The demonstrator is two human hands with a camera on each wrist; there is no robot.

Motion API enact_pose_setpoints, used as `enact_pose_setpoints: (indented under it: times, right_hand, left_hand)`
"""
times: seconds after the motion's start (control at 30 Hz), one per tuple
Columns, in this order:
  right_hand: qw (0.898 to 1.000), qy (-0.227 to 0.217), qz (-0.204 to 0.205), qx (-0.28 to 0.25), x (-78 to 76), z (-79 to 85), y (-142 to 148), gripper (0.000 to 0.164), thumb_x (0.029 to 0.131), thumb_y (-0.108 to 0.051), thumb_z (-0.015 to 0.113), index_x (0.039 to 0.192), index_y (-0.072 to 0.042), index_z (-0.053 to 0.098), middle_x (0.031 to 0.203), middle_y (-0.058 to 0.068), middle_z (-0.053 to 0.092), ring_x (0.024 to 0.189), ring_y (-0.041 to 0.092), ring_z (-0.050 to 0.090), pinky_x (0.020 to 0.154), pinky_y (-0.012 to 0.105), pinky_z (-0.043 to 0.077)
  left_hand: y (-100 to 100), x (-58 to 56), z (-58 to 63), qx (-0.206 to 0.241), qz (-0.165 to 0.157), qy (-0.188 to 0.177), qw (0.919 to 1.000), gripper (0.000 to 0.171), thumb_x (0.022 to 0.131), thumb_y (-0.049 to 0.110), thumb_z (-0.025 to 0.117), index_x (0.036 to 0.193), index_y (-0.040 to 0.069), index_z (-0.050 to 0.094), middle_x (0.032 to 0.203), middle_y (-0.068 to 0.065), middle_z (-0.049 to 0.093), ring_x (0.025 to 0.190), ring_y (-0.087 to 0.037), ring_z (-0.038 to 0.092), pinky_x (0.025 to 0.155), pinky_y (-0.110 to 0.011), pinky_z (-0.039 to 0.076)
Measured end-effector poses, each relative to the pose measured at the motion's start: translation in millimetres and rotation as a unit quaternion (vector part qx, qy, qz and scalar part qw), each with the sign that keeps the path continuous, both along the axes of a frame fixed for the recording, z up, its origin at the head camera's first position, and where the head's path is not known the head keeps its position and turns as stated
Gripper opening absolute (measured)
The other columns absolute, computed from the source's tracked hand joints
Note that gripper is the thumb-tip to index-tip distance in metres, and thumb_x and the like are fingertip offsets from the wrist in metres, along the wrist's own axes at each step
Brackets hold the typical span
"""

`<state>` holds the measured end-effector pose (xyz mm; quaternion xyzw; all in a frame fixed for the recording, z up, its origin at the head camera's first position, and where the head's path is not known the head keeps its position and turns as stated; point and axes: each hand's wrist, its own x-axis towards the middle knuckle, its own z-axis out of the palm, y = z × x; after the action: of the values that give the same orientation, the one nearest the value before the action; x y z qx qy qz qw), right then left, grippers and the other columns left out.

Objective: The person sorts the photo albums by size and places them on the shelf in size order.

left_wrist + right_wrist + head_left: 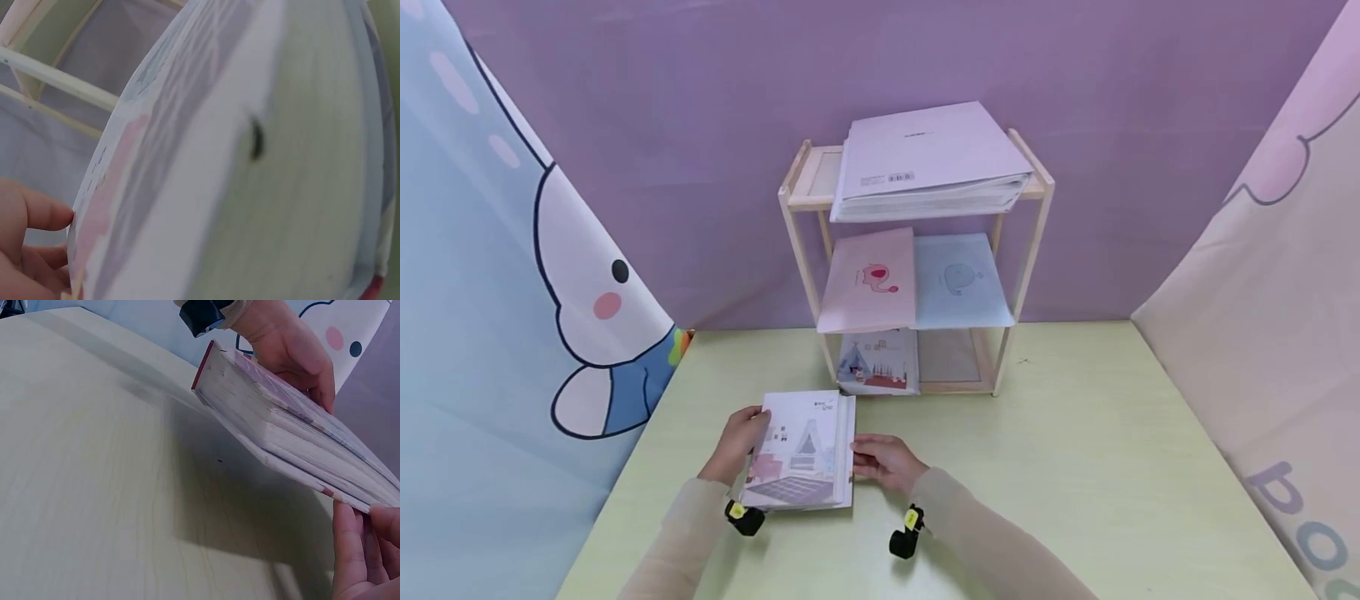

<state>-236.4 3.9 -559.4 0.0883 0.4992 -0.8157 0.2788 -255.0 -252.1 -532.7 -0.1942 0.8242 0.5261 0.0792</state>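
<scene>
A thick hardcover book (793, 454) with a pale tent picture on its cover is held over the table in front of the rack. My left hand (737, 442) grips its left side, with the thumb on the front cover. On the opposite side my right hand (887, 462) pinches the cover's edge between thumb and fingers. The right wrist view shows the book (325, 440) tilted and raised off the table, its shadow below. Its page block (287, 187) fills much of the left wrist view, where part of the left hand (31, 250) shows at the edge.
Behind the book stands a three-tier wooden rack (1033, 242). Large white books (936, 154) lie on top. A pink booklet (872, 283) and a light blue booklet (961, 282) share the middle shelf. An illustrated book (878, 362) lies at the bottom left. Curtains surround the table (1075, 467).
</scene>
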Motion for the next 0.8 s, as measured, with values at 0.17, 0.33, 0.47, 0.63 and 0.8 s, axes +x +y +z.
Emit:
enact_pose_setpoints:
  times: [0.17,0.33,0.47,0.63,0.8]
  right_hand:
    - [1.000,-0.002,-0.005,-0.006,0.3,-1.6,10,0.032,0.090,0.006,0.055,0.121,0.014,0.051,0.078,0.007,0.064,0.072,0.013,0.063,0.071,0.027,0.056]
    - [1.000,-0.005,-0.011,-0.006,-1.0,-3.1,20,0.033,0.090,0.006,0.055,0.121,0.014,0.050,0.078,0.008,0.065,0.071,0.013,0.064,0.070,0.026,0.056]
    - [1.000,0.001,-0.013,-0.006,-0.4,-2.9,25,0.031,0.089,0.006,0.055,0.119,0.015,0.050,0.076,0.007,0.066,0.070,0.013,0.064,0.068,0.025,0.056]
    - [1.000,0.013,-0.012,0.002,0.9,-3.0,31,0.030,0.089,0.006,0.055,0.118,0.015,0.050,0.077,0.007,0.066,0.070,0.012,0.064,0.068,0.024,0.056]
    - [0.999,0.027,-0.014,0.013,2.6,-5.4,38,0.031,0.088,0.006,0.056,0.117,0.016,0.051,0.078,0.007,0.066,0.070,0.013,0.064,0.067,0.024,0.056]
  left_hand:
    - [11,0.7,1.8,0.008,0.002,0.008,0.9999,0.050,0.098,0.025,0.038,0.137,-0.007,0.038,0.128,-0.025,0.049,0.112,-0.033,0.049,0.098,-0.050,0.039]
    - [18,4.9,6.7,0.038,-0.009,0.026,0.9989,0.048,0.098,0.022,0.039,0.135,-0.009,0.041,0.124,-0.026,0.053,0.102,-0.027,0.055,0.082,-0.037,0.049]
    - [21,10.1,7.8,0.093,-0.004,0.031,0.9952,0.044,0.099,0.017,0.040,0.134,-0.010,0.042,0.114,-0.022,0.058,0.088,-0.017,0.058,0.071,-0.028,0.049]
    - [26,14.0,7.2,0.124,-0.001,0.031,0.9918,0.042,0.099,0.015,0.040,0.133,-0.010,0.043,0.105,-0.016,0.062,0.080,-0.012,0.058,0.069,-0.027,0.049]
    - [32,13.3,3.4,0.129,-0.004,0.035,0.9911,0.044,0.099,0.016,0.041,0.135,-0.009,0.041,0.114,-0.021,0.059,0.084,-0.013,0.059,0.070,-0.027,0.050]
